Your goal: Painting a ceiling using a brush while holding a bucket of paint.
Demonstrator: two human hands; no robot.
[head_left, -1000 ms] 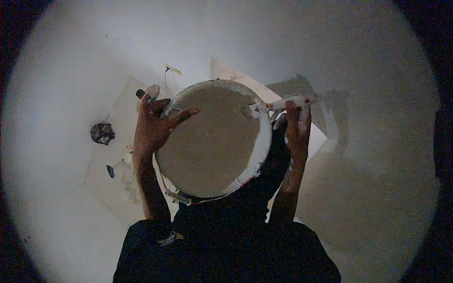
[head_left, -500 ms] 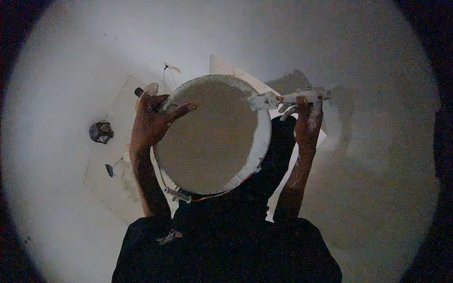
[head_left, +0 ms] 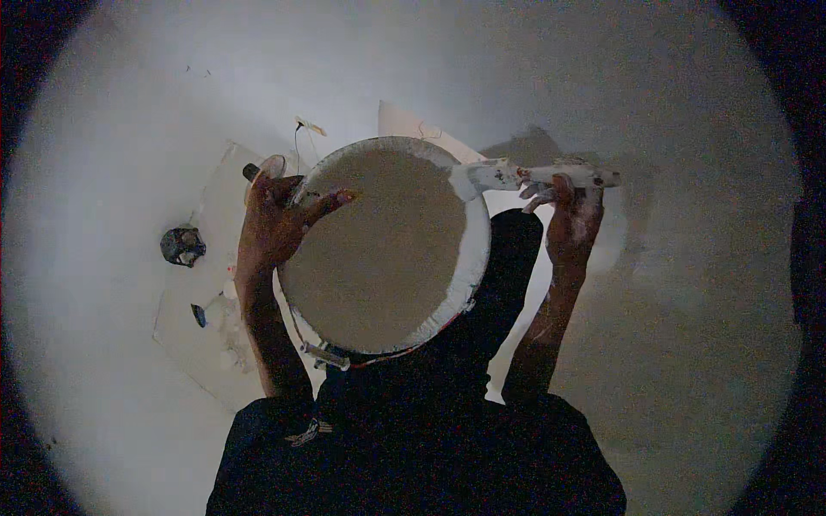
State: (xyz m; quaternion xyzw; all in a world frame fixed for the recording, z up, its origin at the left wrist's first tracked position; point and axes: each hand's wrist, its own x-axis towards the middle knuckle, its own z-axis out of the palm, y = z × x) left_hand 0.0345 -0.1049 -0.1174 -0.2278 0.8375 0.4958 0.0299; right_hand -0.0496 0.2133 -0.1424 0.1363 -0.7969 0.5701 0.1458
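A round white bucket [head_left: 478, 258] stands before my body, filled nearly to the rim with a smooth brownish-grey paint or paste [head_left: 379, 249]. My left hand [head_left: 274, 215] grips its left rim, the thumb over the inner edge and the fingers outside. A small dark-ended object [head_left: 251, 172] shows beside those fingers; its kind is unclear. My right hand [head_left: 575, 211] is closed around the handle of a white-caked paintbrush [head_left: 495, 175]. The brush lies almost level, its head at the bucket's upper right rim. A wire handle with a pale grip [head_left: 325, 354] hangs at the bucket's lower left.
On the pale floor to the left lie a dark rounded object [head_left: 182, 247], a small dark piece [head_left: 199, 316] and a thin sheet with visible edges [head_left: 176, 344]. A thin wire with a pale tip [head_left: 310, 126] lies beyond the bucket. A pale sheet [head_left: 413, 125] sticks out behind it.
My right hand and the paintbrush have shifted a little to the right, drawing the brush head outward across the rim. My left hand stays on the bucket.
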